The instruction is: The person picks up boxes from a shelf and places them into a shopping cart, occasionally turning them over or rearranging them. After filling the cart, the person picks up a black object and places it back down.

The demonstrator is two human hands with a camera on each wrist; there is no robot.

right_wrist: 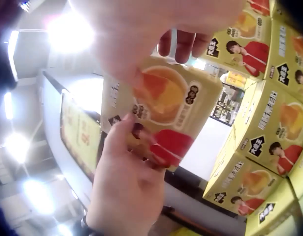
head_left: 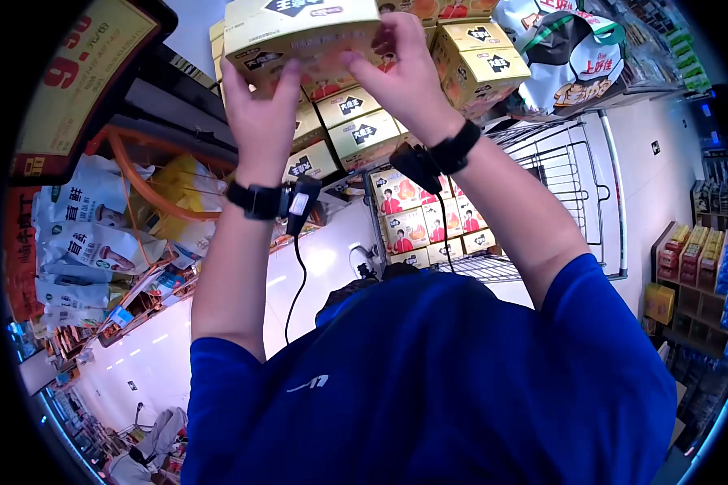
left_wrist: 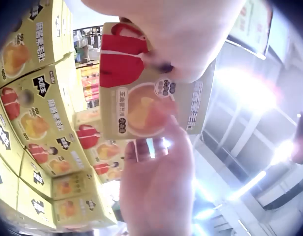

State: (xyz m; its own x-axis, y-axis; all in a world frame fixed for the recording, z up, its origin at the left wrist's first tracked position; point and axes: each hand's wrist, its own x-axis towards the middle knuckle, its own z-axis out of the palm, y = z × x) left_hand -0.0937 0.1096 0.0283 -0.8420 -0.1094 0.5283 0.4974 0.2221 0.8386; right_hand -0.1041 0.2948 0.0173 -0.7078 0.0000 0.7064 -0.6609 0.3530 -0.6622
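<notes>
Both hands hold a yellow snack carton up at the top of the head view, one hand at each end. My left hand grips its left end, the thumb on the side facing me. At the other end my right hand holds it, thumb likewise on the near side and fingers bent round the edge. In the left wrist view the carton shows a red-jacketed figure and a bowl of food. The right wrist view shows both thumbs on the same printed face of the carton.
Matching cartons are stacked behind the held one. Below stands a wire shopping cart with more such cartons. Snack bags lie at upper right. A price sign and hanging packets are on the left.
</notes>
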